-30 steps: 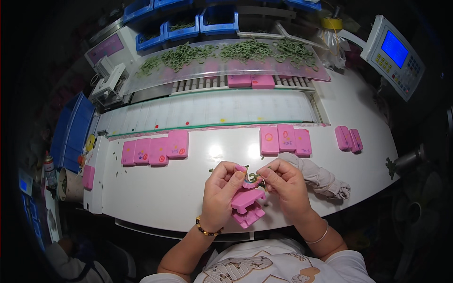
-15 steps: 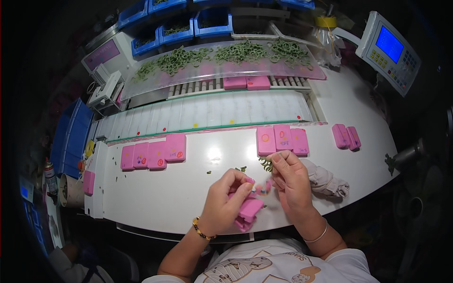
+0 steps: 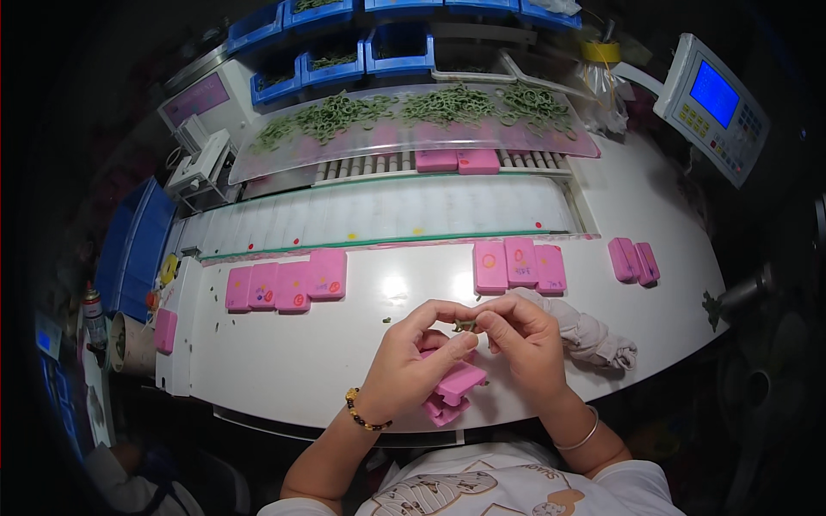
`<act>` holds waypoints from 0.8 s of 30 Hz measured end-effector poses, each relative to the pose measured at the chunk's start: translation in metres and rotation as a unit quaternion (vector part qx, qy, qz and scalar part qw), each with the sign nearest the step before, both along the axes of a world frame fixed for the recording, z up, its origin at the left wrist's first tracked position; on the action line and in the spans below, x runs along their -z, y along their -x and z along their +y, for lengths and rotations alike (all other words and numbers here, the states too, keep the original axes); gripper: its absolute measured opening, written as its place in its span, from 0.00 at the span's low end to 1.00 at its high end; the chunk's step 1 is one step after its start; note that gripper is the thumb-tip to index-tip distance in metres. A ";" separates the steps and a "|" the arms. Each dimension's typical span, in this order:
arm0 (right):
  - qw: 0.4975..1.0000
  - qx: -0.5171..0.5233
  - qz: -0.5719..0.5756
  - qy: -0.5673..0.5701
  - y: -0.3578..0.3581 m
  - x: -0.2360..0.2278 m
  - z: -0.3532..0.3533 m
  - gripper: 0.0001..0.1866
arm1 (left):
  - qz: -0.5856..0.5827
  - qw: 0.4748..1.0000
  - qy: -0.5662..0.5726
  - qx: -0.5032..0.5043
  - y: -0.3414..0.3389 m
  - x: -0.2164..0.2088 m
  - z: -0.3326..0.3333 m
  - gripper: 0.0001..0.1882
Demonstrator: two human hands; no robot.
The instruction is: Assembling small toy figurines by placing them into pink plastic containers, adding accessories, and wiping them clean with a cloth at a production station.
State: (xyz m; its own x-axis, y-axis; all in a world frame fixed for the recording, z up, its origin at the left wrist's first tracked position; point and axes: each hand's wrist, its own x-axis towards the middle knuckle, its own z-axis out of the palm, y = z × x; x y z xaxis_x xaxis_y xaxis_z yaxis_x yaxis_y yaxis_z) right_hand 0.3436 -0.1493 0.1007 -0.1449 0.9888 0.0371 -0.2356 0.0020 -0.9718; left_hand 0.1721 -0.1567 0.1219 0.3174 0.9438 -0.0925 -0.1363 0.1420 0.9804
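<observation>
My left hand and my right hand meet over the near edge of the white table. Between their fingertips they pinch a small green ring part. My left hand also grips a pink block under its palm, tilted toward me. A crumpled grey cloth lies just right of my right hand.
Rows of pink blocks lie on the table: left, centre, right. A white conveyor belt runs behind them. Beyond it sits a clear tray of green rings, blue bins and a panel with a blue screen.
My hands have shifted slightly on the table while still working the small green part between the fingertips. The pink block stays under my left hand.
</observation>
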 end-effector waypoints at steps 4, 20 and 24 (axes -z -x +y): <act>0.979 0.003 -0.120 -0.166 0.002 0.000 0.000 0.07 | 0.001 0.999 -0.032 -0.031 0.004 0.014 0.000 0.08; 0.714 0.056 -0.494 -0.493 -0.009 -0.017 0.009 0.12 | 0.288 0.903 -0.308 -0.084 0.009 -0.001 -0.001 0.04; 0.659 0.015 -0.523 -0.540 -0.014 -0.014 0.011 0.10 | 0.327 0.870 -0.362 -0.065 0.009 0.001 -0.001 0.05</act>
